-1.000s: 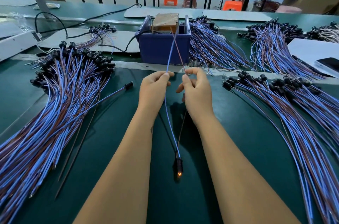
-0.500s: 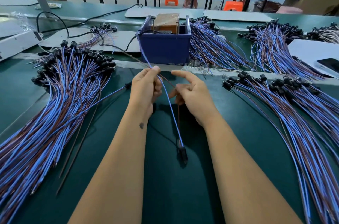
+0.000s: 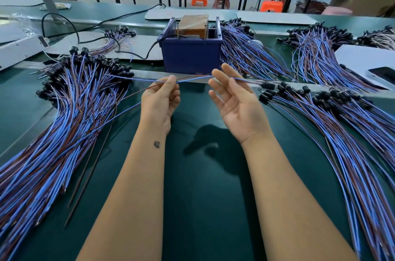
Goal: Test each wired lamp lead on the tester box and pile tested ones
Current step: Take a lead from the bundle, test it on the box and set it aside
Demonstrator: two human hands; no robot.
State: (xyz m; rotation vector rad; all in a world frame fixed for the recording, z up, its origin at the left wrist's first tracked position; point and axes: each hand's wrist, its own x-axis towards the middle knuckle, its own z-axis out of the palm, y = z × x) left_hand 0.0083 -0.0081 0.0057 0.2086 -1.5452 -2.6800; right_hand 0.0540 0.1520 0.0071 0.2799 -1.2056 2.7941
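Green bench (image 3: 205,207): lead piles (image 3: 53,132), tester box (image 3: 190,55).

left lead pile (image 3: 53,132) cut by frame edge, tester box (image 3: 191,55) contents unclear

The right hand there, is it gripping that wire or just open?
Open. The right hand is palm-up with fingers spread; the blue lead passes its fingertips, pinched only by the left hand.

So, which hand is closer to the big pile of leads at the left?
Left. The left hand is just beside the pile; the right hand is further away.
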